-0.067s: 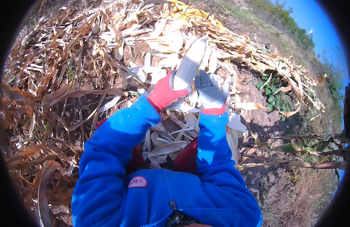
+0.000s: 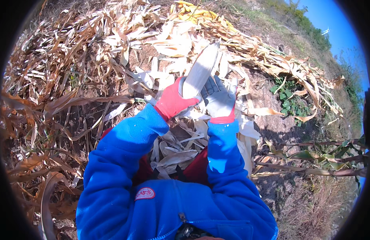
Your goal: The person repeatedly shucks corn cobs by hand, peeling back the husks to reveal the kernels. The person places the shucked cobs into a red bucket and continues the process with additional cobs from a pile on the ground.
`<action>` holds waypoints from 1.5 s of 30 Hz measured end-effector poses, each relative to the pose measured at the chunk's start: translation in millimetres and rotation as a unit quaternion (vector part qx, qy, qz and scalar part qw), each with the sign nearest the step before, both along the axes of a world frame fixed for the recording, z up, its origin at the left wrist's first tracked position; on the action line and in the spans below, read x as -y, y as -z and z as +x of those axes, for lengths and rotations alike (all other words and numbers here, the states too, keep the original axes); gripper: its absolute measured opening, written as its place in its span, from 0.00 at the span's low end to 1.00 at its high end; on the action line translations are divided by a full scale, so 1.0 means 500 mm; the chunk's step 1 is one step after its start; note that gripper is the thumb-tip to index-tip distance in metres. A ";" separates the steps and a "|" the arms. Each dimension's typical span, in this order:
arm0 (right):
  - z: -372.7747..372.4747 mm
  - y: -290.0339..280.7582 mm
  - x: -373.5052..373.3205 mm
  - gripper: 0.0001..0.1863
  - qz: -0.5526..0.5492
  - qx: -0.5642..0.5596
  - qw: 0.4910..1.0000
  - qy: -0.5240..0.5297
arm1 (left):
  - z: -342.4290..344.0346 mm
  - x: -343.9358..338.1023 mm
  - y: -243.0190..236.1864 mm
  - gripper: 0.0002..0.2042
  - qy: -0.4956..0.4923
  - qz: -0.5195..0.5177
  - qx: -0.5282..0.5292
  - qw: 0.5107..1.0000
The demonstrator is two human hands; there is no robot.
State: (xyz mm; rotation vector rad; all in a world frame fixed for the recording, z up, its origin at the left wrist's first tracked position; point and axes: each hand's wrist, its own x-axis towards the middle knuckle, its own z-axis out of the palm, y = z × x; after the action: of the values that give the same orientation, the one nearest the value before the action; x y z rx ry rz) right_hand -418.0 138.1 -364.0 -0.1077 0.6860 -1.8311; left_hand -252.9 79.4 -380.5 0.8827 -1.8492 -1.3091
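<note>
The left hand (image 2: 175, 98), gloved in red and grey, is gripping the lower end of a husk-covered ear of corn (image 2: 201, 70), its thumb reaching across toward the right hand (image 2: 221, 100). The pale ear is pointing away from the left hand and leaning rightward, its narrow tip standing beyond both hands. The right hand, gloved to match, is lying wide open, palm up, its fingers extending toward the side of the ear and its thumb standing apart. The fingertips are resting very near the ear; whether they are touching it is hard to tell from this angle. Blue sleeves (image 2: 125, 148) are extending behind the hands, and loose husks (image 2: 175, 158) are lying between these, nearer the person. Dry leaves (image 2: 53, 105) are spreading to the left of the left hand. Well beyond both hands, yellow ears (image 2: 197, 14) are lying in a heap. To the right of the right hand, a green leafy plant (image 2: 289, 98) is growing, while dry stalks (image 2: 337, 172) are stretching nearer the person on that same side.
</note>
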 end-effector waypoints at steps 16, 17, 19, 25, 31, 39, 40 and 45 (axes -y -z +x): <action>0.000 0.036 0.003 0.27 -0.137 -0.176 0.975 -0.016 | -0.013 -0.041 0.007 0.26 0.217 0.167 -0.099 0.957; -0.006 0.022 0.009 0.25 -0.140 -0.172 0.975 0.001 | -0.010 -0.039 -0.002 0.27 0.184 0.099 -0.044 0.977; 0.003 0.004 -0.009 0.21 -0.134 -0.219 0.962 0.094 | -0.001 -0.033 -0.024 0.29 0.115 -0.038 0.065 0.990; -0.018 -0.063 -0.045 0.14 0.015 -0.413 0.884 0.221 | 0.007 -0.024 -0.021 0.33 0.033 -0.175 0.141 0.974; -0.074 -0.011 -0.057 0.14 -0.027 -0.437 0.869 0.228 | 0.011 -0.015 -0.024 0.38 0.003 -0.242 0.178 0.954; -0.044 -0.073 -0.079 0.15 -0.025 -0.447 0.881 0.154 | 0.024 0.009 -0.019 0.40 0.056 -0.253 0.123 0.958; -0.052 -0.069 -0.077 0.15 -0.029 -0.459 0.873 0.163 | 0.024 0.014 -0.021 0.40 0.062 -0.243 0.138 0.958; -0.032 -0.034 -0.060 0.13 -0.009 -0.415 0.892 0.179 | 0.026 0.028 -0.010 0.39 0.049 -0.186 0.171 0.966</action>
State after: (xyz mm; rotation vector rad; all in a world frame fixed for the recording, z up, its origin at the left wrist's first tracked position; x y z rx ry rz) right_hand -433.9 168.2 -346.7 -0.8651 1.3495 -2.1262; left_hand -240.1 65.6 -375.5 0.8574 -2.3356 -0.8552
